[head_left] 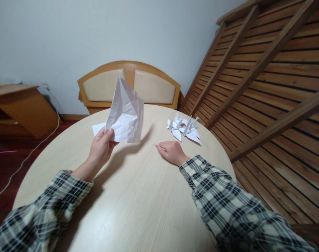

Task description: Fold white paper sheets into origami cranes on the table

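Note:
My left hand [101, 146] pinches a creased white sheet of paper [126, 117] by its lower left corner, thumb in front. The sheet is raised above the round table, its folds standing out and its right edge slightly blurred. Behind that hand, part of another piece of white paper [96, 128] shows on the tabletop; the rest is hidden. My right hand [171, 152] rests on the table with its fingers curled in, and nothing shows in it. Just beyond it stand several folded white paper cranes [187, 129], grouped close together.
The pale round table [146, 206] fills the foreground. Past its far edge is a wooden headboard [129, 64] with cream panels. A slatted wooden frame [267, 87] leans along the right side. On the left are a wooden desk [30, 108] and a white cable [30, 154].

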`<state>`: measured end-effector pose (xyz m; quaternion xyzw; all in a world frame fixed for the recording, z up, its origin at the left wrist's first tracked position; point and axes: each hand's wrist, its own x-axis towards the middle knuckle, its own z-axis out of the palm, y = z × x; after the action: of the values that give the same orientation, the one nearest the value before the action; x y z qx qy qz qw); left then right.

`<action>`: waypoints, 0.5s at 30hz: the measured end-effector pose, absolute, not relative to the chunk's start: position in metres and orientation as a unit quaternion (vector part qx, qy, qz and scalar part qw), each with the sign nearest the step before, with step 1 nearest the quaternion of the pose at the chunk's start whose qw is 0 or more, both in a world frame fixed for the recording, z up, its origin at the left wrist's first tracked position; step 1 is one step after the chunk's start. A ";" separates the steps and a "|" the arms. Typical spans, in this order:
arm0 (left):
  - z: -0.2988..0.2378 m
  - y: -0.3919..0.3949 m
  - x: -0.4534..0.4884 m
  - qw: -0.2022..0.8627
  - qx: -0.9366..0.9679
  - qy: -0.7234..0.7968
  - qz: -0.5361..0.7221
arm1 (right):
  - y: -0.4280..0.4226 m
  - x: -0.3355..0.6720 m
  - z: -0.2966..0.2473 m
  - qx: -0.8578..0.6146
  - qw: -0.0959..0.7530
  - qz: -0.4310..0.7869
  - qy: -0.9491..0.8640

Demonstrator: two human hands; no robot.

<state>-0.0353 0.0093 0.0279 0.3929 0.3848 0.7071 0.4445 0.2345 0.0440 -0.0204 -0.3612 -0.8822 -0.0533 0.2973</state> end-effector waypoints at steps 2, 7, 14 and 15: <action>0.031 0.004 -0.030 0.484 0.374 0.364 0.702 | 0.046 0.235 -0.020 -0.377 0.344 0.020 -0.860; 0.027 0.000 -0.026 0.543 0.367 0.366 0.661 | 0.051 0.237 -0.019 -0.426 0.424 0.127 -0.789; 0.005 0.004 -0.020 0.564 0.389 0.391 0.614 | 0.058 0.235 -0.024 -0.423 0.523 0.294 -0.679; 0.003 0.005 -0.020 0.569 0.393 0.390 0.608 | 0.059 0.235 -0.025 -0.414 0.538 0.309 -0.666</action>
<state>-0.0196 0.0046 0.0027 0.3929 0.3905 0.6078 0.5689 0.2347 0.0593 -0.0251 -0.4141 -0.6659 0.3088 0.5382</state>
